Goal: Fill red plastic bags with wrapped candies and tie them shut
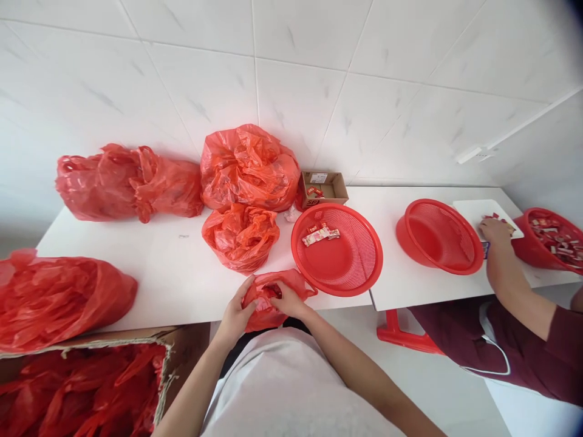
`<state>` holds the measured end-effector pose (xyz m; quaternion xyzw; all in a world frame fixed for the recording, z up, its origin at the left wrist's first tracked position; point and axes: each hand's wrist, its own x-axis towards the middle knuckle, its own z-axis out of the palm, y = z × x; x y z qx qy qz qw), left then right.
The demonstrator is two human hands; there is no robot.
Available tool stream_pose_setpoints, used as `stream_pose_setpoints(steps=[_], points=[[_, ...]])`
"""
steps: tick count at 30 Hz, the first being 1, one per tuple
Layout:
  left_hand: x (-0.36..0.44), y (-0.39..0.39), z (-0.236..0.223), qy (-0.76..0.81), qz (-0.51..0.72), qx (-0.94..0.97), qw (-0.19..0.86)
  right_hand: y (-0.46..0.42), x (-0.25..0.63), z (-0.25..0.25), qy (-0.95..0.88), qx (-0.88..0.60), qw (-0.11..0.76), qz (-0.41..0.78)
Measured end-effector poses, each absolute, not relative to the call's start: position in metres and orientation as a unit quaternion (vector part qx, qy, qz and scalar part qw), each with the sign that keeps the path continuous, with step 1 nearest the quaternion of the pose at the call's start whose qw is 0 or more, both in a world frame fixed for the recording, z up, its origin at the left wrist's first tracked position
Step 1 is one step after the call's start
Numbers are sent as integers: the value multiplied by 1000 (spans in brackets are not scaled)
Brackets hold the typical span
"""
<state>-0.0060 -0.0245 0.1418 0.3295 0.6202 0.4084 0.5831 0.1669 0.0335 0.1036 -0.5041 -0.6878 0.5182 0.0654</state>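
At the table's front edge, close to my body, a small red plastic bag [292, 279] sits with its mouth partly open. My left hand [237, 309] is closed on the bag's left side. Fingers of my right hand [291, 301] curl at the mouth, gripping the plastic; their tips are partly hidden inside, and the contents are hard to make out. Just right of the bag stands a red mesh basket [371, 270] with a few small wrapped packets [317, 235] in it. Behind my left hand lies a crumpled red bag [241, 237].
Large red bags [250, 167] line the wall, with another bag [68, 297] at left above a carton [166, 376] of red bags. A small cardboard box [334, 188] stands behind the basket. Rightward are a red basin [439, 237], a co-worker's hand [496, 230] and a packet-filled basket [531, 246].
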Motion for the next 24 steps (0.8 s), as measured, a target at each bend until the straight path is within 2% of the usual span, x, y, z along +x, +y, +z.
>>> stream_pose_setpoints(steps=[6,17,24], points=[[-12,-27,140,622,415,346,567,46,186,75,-701,-613,22,364],[-7,-26,115,643,416,360,533,39,186,75,-750,-588,29,302],[-6,-28,114,656,396,386,513,40,193,59,-737,-614,-31,279]])
